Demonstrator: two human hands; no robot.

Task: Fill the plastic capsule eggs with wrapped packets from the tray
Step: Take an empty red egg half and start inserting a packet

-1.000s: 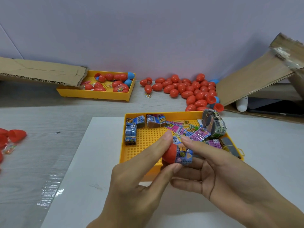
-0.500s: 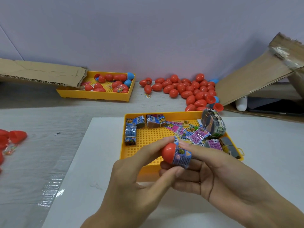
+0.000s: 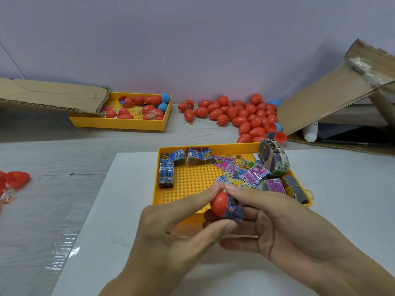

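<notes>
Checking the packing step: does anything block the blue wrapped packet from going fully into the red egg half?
Nothing visible does. The left hand holds the red plastic egg half, the right hand pinches the blue wrapped packet, which sticks out of its open end.

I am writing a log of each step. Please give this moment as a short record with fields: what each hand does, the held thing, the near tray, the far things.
left hand: grips red egg half
right hand: pinches blue packet, partly inside the half
near tray: yellow, holds bundled and loose packets
far tray: yellow, holds eggs
egg pile: by the wall
</notes>
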